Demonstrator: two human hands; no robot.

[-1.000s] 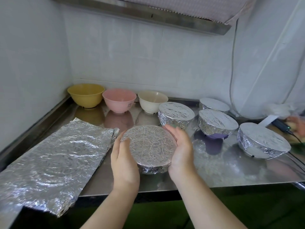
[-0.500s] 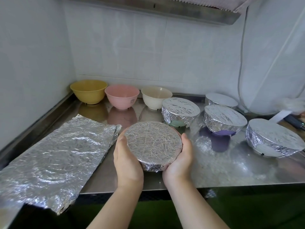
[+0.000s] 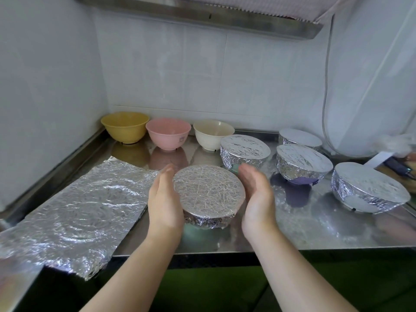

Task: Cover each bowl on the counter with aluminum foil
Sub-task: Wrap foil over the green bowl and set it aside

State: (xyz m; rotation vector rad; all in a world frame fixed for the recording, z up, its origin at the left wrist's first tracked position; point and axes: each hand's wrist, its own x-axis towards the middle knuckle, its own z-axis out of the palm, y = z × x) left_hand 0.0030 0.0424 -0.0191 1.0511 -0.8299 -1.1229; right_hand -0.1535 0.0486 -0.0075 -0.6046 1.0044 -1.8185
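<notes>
A foil-covered bowl (image 3: 208, 194) stands on the steel counter (image 3: 315, 228) near its front edge. My left hand (image 3: 165, 203) lies flat against its left side, fingers straight. My right hand (image 3: 256, 197) is just off its right side, palm facing the bowl, with a small gap. A loose sheet of aluminum foil (image 3: 76, 212) lies flat at the left. Along the back wall stand a yellow bowl (image 3: 125, 127), a pink bowl (image 3: 167, 134) and a cream bowl (image 3: 212, 135), all uncovered.
Several more foil-covered bowls sit to the right: one behind the front bowl (image 3: 244, 150), one over a purple bowl (image 3: 302, 164), one at the back (image 3: 299, 138), one at far right (image 3: 369, 188). A cable hangs down the right wall. Dark tools lie at the far right edge.
Both hands gripped the covered bowl's sides before; now my right hand has come off it with the palm open, and my left fingers have straightened along its side.
</notes>
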